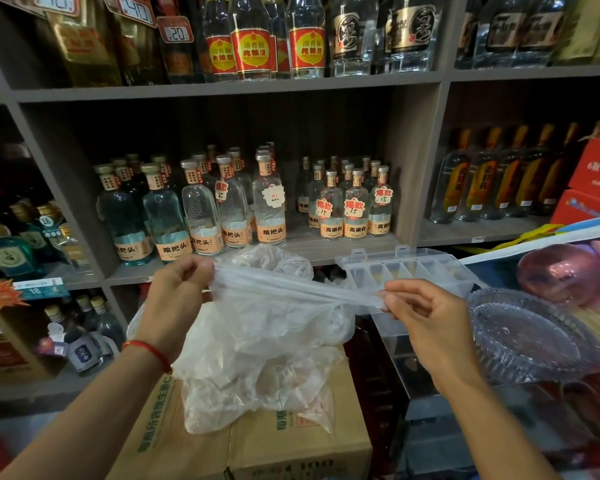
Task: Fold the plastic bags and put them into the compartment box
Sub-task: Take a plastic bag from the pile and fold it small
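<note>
Both forearms reach in from the bottom of the view, and between them a thin clear plastic bag (291, 292) is pulled out into a long, gathered strip. The left hand (177, 292), with a red string at its wrist, has its grip closed on one end of the strip, fingers curled round the bunched film. The right hand (426, 313) pinches the other end between thumb and fingertips, so the bag hangs taut in the air, clear of any surface.

Below the strip lies a loose heap of crumpled plastic bags (257, 368), resting on a cardboard carton (291, 445). None of that heap looks folded. The clear compartment box (406, 268) sits open behind the right hand, its lid raised at the back; the row of compartments that shows appears to hold nothing, though the clear plastic makes that hard to settle.

By this judgement the task is at an early stage: one bag is smoothed lengthwise and ready to be folded down, no bag is seen in the box, and the heap is left to do. A ribbed glass dish (530, 337) stands just right of the box, and shelves of liquor bottles (201, 209) fill the background.
</note>
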### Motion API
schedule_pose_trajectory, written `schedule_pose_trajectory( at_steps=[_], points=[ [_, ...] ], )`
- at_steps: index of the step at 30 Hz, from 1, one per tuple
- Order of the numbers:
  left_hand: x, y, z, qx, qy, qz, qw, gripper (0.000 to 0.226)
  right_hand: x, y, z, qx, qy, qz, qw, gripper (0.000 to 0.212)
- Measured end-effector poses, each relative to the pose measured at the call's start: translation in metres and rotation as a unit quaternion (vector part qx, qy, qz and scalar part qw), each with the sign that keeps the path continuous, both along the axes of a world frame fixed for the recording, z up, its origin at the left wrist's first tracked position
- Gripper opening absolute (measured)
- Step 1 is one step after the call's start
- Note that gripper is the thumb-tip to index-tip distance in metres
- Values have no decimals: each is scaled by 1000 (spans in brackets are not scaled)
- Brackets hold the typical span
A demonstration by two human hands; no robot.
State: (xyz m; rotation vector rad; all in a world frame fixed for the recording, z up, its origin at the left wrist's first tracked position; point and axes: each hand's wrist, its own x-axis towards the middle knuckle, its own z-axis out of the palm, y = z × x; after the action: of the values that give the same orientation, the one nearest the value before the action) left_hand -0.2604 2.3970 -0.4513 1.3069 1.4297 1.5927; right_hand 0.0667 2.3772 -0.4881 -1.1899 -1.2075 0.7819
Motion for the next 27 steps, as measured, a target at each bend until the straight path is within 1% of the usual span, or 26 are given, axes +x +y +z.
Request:
schedule_pose_trajectory(
  at_steps=[1,3,5,7,10,12,13,16,17,20,21,22,23,24,25,26,27],
  points=[
    [4,0,0,20,15,22,999,23,-2,0,0,3,3,-5,1000,18],
    [8,-2,-2,66,88,71,991,24,-5,1,1,4,32,-13,999,18],
    [8,-4,-4,113,175,109,972,24,-7,1,2,-13,81,-15,996,18],
    [5,-6,-5,147,235,116,954,21,-7,1,2,-41,134,-11,990,19],
    [-1,-6,-7,168,279,102,940,16,-4,0,5,-65,195,-8,979,17],
    [-4,-6,-9,167,287,106,937,15,-3,0,5,-63,202,-12,977,17],
    [-5,-6,-10,163,278,110,940,15,-3,0,4,-56,183,-17,981,17],
    [-5,-3,-14,129,219,101,962,15,-2,1,1,-21,41,-62,997,22],
    [-5,-2,-16,112,194,86,971,16,-2,1,0,-11,11,-75,997,23],
    [1,-2,-19,79,137,48,986,20,0,1,2,0,-4,-106,994,23],
    [5,-2,-20,68,112,42,990,21,-1,-1,4,6,-19,-111,994,20],
    [8,-2,-21,54,78,38,995,20,-2,-5,7,21,-55,-110,992,18],
    [12,-1,-21,36,40,35,998,20,-6,-10,11,49,-109,-102,988,21],
    [16,1,-21,17,3,32,999,20,-10,-16,16,92,-167,-74,979,32],
    [19,4,-21,-3,-31,29,999,21,-17,-22,21,135,-219,-22,966,45],
    [23,6,-21,-22,-58,26,998,20,-26,-28,24,157,-260,42,952,59],
    [26,8,-22,-38,-78,24,996,18,-36,-33,24,159,-297,97,937,72]
  ],
)
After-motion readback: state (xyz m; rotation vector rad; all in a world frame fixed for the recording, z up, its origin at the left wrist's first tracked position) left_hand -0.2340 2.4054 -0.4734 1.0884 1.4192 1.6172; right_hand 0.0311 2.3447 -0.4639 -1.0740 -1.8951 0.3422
